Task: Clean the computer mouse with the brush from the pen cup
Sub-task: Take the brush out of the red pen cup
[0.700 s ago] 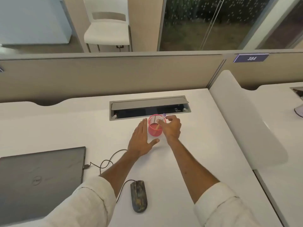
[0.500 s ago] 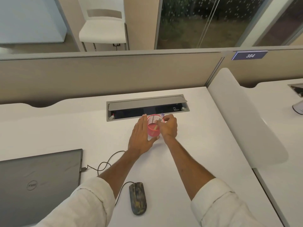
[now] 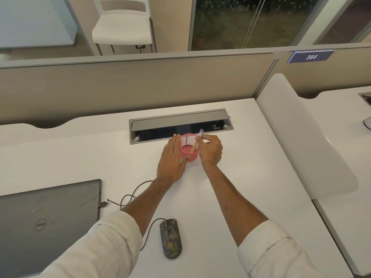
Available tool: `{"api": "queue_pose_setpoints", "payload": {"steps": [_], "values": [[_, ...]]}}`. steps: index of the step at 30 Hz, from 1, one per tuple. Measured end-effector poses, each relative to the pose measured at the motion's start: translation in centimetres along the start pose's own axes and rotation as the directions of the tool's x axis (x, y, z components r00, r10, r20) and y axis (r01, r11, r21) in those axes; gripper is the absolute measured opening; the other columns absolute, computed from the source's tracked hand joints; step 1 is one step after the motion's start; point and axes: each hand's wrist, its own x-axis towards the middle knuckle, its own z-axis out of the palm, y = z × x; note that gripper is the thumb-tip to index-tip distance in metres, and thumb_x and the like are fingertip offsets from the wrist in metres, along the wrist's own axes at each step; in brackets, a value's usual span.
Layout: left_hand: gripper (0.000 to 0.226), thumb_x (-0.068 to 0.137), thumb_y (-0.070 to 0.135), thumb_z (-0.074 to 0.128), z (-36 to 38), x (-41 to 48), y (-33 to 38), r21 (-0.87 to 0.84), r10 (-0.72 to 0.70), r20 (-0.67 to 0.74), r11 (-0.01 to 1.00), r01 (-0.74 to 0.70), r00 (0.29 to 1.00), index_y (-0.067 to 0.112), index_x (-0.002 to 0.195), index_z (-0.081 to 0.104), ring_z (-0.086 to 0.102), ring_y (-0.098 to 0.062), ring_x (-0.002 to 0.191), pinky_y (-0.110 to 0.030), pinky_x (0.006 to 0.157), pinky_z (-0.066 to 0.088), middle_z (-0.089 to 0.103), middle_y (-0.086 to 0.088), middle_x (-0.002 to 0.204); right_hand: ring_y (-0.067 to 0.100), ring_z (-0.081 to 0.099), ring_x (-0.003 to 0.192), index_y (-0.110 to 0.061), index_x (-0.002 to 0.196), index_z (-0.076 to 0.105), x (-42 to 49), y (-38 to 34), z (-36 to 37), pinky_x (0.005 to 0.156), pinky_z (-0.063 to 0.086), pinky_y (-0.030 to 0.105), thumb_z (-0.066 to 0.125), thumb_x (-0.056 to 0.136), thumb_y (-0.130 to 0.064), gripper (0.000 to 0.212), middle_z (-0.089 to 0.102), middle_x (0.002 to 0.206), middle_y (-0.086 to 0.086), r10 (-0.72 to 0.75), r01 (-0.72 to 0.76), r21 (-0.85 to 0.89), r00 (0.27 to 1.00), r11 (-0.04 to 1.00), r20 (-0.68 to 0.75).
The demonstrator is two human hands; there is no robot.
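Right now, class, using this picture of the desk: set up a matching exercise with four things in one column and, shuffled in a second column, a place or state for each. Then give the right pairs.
Things
1. brush
2. pen cup
3. computer mouse
4. laptop

Places or states
A. closed, at the far left
B. pink mesh, with the left hand flat against its side
C. standing in the cup, pinched by the right hand
D. lying nearest the person, camouflage-patterned

Pairs: 1-C; 2-B; 3-D; 4-A
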Motion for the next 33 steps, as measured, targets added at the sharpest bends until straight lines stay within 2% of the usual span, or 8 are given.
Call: {"api": "queue_pose_setpoints", "payload": {"steps": [4,6,9,12,18,22,28,33], "values": [[0.078,0.116,0.046,0.044,-0.2,0.0,0.0,0.010,0.005,0.012,1.000,-0.005,1.000,0.019,0.176,0.002,0.000,-0.022,0.173,-0.046,0.142,0.011,-0.001,-0.001,0.186,0.026,0.073,0.119,-0.012,0.118,0.084,0.1,0.0,-0.2,0.102,0.054,0.039,0.077,0.101,-0.049,0.041,0.081,0.125,0.005,-0.022,0.023,0.070,1.000,0.997,-0.022],[0.078,0.116,0.046,0.045,-0.3,-0.1,0.1,0.004,0.010,0.016,1.000,-0.010,1.000,0.019,0.176,0.003,0.001,-0.022,0.173,-0.046,0.142,0.011,0.001,-0.001,0.186,0.024,0.071,0.120,-0.014,0.114,0.086,0.2,-0.1,-0.4,0.113,0.044,0.046,0.079,0.100,-0.047,0.037,0.082,0.121,0.003,-0.034,0.037,0.086,0.999,0.996,-0.032],[0.078,0.116,0.043,0.046,-0.7,-0.4,0.3,0.036,0.025,0.020,0.999,-0.026,0.999,0.018,0.176,0.002,0.001,-0.022,0.173,-0.045,0.142,0.013,0.000,-0.002,0.186,0.023,0.070,0.119,-0.015,0.108,0.087,0.0,-0.4,-0.8,0.116,0.035,0.049,0.077,0.101,-0.048,0.035,0.084,0.112,0.002,-0.026,0.031,0.127,0.999,0.991,-0.043],[0.078,0.116,0.031,0.050,-1.3,-0.8,0.8,0.029,0.040,0.002,0.999,-0.040,0.999,0.016,0.176,0.002,0.000,-0.022,0.173,-0.042,0.142,0.013,-0.001,-0.002,0.186,0.025,0.073,0.110,-0.014,0.106,0.086,-0.6,-0.8,-1.6,0.119,0.039,0.051,0.080,0.101,-0.039,0.027,0.085,0.106,0.004,-0.014,0.022,0.188,0.999,0.982,-0.040],[0.063,0.119,0.026,0.038,-3.0,-2.5,2.2,-0.020,0.069,-0.063,0.997,-0.070,0.996,0.018,0.176,0.012,0.007,-0.020,0.173,-0.039,0.141,0.017,0.009,0.000,0.185,0.027,0.071,0.098,-0.005,0.103,0.083,-2.3,-1.5,-3.9,0.094,0.062,0.045,0.084,0.099,-0.022,0.018,0.081,0.098,0.010,0.080,-0.095,0.431,0.995,0.897,0.051],[0.054,0.121,0.034,0.031,-3.9,-4.6,3.6,-0.021,0.163,-0.080,0.986,-0.165,0.983,0.020,0.173,0.026,0.017,-0.020,0.171,-0.039,0.137,0.026,0.025,0.000,0.182,0.023,0.064,0.087,0.001,0.105,0.081,-3.6,-0.9,-5.4,0.068,0.052,0.025,0.083,0.099,-0.019,0.021,0.077,0.093,0.008,0.133,-0.185,0.528,0.982,0.829,0.135],[0.034,0.121,0.026,0.035,-4.1,-8.4,5.1,0.034,0.235,-0.102,0.972,-0.233,0.967,0.015,0.147,0.054,0.039,-0.024,0.159,-0.043,0.125,0.046,0.049,-0.004,0.166,0.022,0.068,0.081,-0.011,0.100,0.080,-6.5,0.8,-8.1,0.066,0.050,0.031,0.083,0.099,-0.025,0.015,0.081,0.100,0.007,0.156,-0.247,0.510,0.964,0.824,0.215],[0.029,0.120,0.025,0.038,-3.5,-12.4,6.1,-0.023,0.198,-0.164,0.979,-0.205,0.966,0.008,0.126,0.060,0.057,-0.025,0.119,-0.047,0.107,0.053,0.064,-0.009,0.133,0.020,0.070,0.082,-0.020,0.095,0.077,-9.5,2.5,-10.7,0.071,0.054,0.035,0.082,0.100,-0.030,0.013,0.081,0.104,0.007,0.145,-0.277,0.487,0.946,0.828,0.291]]}}
